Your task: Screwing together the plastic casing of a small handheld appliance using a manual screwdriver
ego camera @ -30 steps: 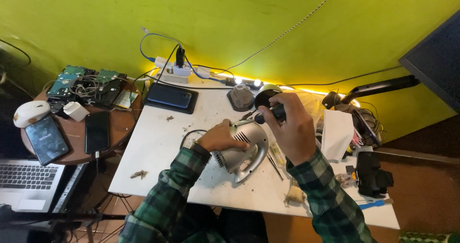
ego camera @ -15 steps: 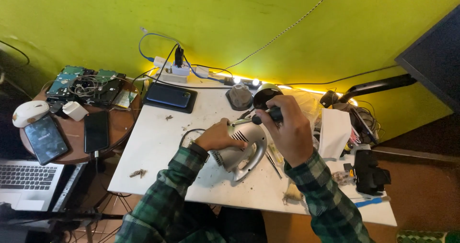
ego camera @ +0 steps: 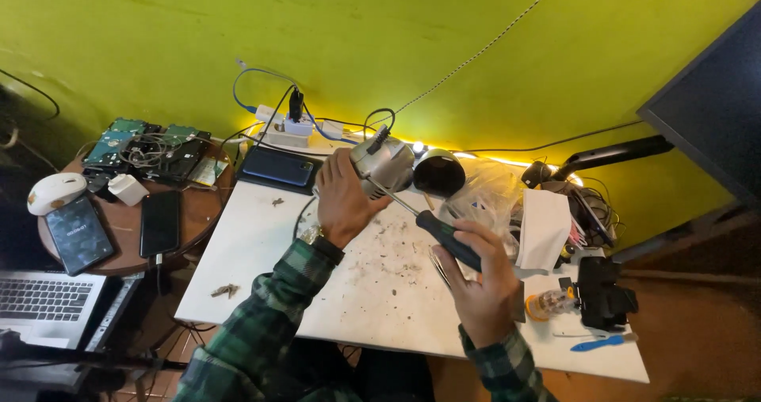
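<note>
My left hand point(ego camera: 342, 198) grips a grey, rounded camera housing point(ego camera: 384, 165) and holds it raised above the white table point(ego camera: 261, 267), with a short black cable sticking out of its top. My right hand point(ego camera: 478, 283) holds a screwdriver point(ego camera: 434, 232) by its black handle. The metal shaft points up and left, and its tip touches the housing. A round black dome part point(ego camera: 438, 172) sits just right of the housing. Small bits of debris lie scattered on the table under my hands.
A dark tablet point(ego camera: 277, 168) and a white power strip point(ego camera: 289, 128) lie at the table's back. A round brown side table point(ego camera: 198, 204) at left carries phones, circuit boards and a white mouse point(ego camera: 55, 193). A laptop point(ego camera: 47, 307) sits lower left. A white box point(ego camera: 544, 227), black device point(ego camera: 602, 295) and blue tool point(ego camera: 601, 342) lie right.
My left hand has lifted the housing off the table and turned it. My right hand has dropped lower and now holds the screwdriver slanted up toward it.
</note>
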